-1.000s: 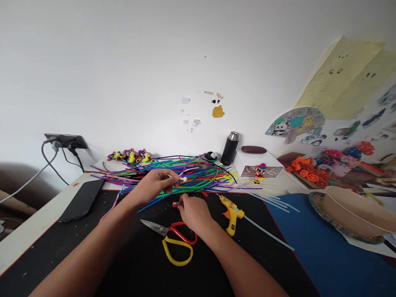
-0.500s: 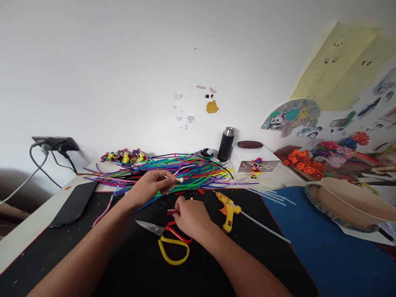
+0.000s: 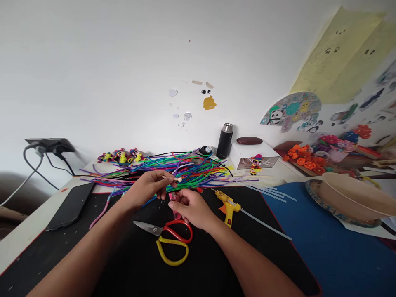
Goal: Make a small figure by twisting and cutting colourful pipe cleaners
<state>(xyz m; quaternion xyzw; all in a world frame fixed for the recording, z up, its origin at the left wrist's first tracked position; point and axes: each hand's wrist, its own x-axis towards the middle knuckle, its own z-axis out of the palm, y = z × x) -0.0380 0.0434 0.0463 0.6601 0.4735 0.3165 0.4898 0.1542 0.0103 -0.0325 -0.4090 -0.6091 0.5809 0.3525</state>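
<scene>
Head view. I see my left hand [image 3: 147,187] raised slightly above the black mat [image 3: 93,255], fingers pinched closed on a thin stick [image 3: 171,178] that points to the right and ends in a small white bead [image 3: 180,180]. The stick is roughly level, with the bead end hanging over the near edge of the pipe cleaner pile [image 3: 173,169].

My right hand [image 3: 192,206] sits just right of and below the left, low over the mat. Its thumb and forefinger are closed on a small red piece [image 3: 175,205], which stands nearly upright at the fingertips, with its top close under the bead; I cannot tell whether the two touch. The remaining fingers are curled loosely inward.

Directly below the right hand lie the scissors [image 3: 168,241], blades pointing left, one red loop and one yellow loop, flat on the mat. The wrist passes over the red loop; contact cannot be confirmed.

To the right of the right hand lies the yellow glue gun [image 3: 227,205], on its side, with a clear glue stick [image 3: 266,225] protruding from its rear toward the blue mat [image 3: 340,255].

A dark phone [image 3: 69,206] lies at the left edge of the desk. Behind the pile, against the wall, stands a black flask [image 3: 225,141] beside a white box [image 3: 256,154]. At the far right rests a beige hat [image 3: 349,198] on a patterned plate.
</scene>
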